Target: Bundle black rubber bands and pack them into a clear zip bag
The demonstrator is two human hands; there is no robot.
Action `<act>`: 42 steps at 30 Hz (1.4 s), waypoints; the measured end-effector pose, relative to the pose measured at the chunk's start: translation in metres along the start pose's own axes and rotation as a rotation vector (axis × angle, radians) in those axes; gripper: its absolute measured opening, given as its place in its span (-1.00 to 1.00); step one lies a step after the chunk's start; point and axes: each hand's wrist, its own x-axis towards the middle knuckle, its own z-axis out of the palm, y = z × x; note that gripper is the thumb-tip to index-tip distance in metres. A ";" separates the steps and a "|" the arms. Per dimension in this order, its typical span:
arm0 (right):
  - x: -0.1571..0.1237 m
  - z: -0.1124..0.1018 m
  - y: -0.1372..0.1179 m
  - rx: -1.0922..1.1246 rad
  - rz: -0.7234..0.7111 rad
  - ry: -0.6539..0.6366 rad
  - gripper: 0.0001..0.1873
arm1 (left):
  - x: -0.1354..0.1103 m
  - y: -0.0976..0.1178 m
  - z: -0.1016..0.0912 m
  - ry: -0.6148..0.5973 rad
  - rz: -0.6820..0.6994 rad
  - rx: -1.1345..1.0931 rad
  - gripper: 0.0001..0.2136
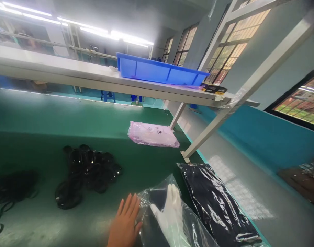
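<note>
My left hand (124, 219) is bare, with fingers stretched out, at the left edge of a clear plastic bag (198, 226). Dark flat contents (157, 198) show through the bag. Wearing a white glove, my right hand (169, 212) lies flat over the middle of the bag, its fingers straight and thumb apart. Whether the glove is on top of the film or under it I cannot tell. Right of this bag lies another clear bag packed with something black (216, 202). A pile of black rings (92, 168) sits on the green table to the left.
A pink plastic bag (154, 134) lies farther back on the table (95, 120). Another dark pile (15, 185) is at far left. The shelf (82, 77) above bears a blue tray (159, 70) and a small black-and-yellow box (213, 88). A slanting metal post (211, 132) stands at right.
</note>
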 end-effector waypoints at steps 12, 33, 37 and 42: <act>-0.008 0.038 -0.024 -0.096 -0.192 -0.322 -0.32 | 0.001 -0.003 -0.001 0.051 0.030 0.033 -0.42; 0.015 0.006 -0.018 0.233 -0.106 -0.306 -0.25 | 0.006 -0.005 0.002 0.085 0.012 0.055 -0.43; 0.001 0.010 -0.014 0.209 -0.127 -0.315 -0.34 | 0.008 -0.011 0.002 0.060 0.028 0.045 -0.42; -0.007 0.015 -0.005 0.063 -0.113 -0.223 -0.46 | 0.014 -0.027 0.003 0.064 0.105 0.051 -0.45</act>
